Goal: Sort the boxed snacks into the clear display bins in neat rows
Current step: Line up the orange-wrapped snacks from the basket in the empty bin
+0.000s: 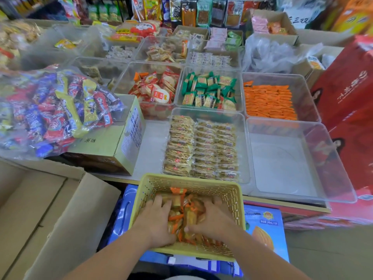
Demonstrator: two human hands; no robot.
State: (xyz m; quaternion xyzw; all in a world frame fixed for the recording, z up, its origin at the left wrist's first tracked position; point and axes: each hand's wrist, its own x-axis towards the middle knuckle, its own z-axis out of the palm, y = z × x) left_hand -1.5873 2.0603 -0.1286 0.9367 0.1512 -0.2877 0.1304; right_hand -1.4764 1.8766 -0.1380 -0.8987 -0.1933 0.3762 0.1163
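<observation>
Snack packets (186, 216) in one basket (232, 191) beneath left hand (155, 221), right hand (212, 217).

At six o'clock the basket (187, 254) of snacks (188, 218) sits before the surface (151, 144). At twelve a bin (207, 112) holds rows of packets (201, 148), a carton (107, 147) at its nine, a second bin (282, 168) at its three.

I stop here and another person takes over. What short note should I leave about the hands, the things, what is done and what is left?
Hands: left hand and right hand are both down in the basket, on the packs; whether they grip is hidden.
Done: orange bin and tan bin hold neat rows.
Left: the basket's packs need rows, likely in the empty bin, near right.
</observation>
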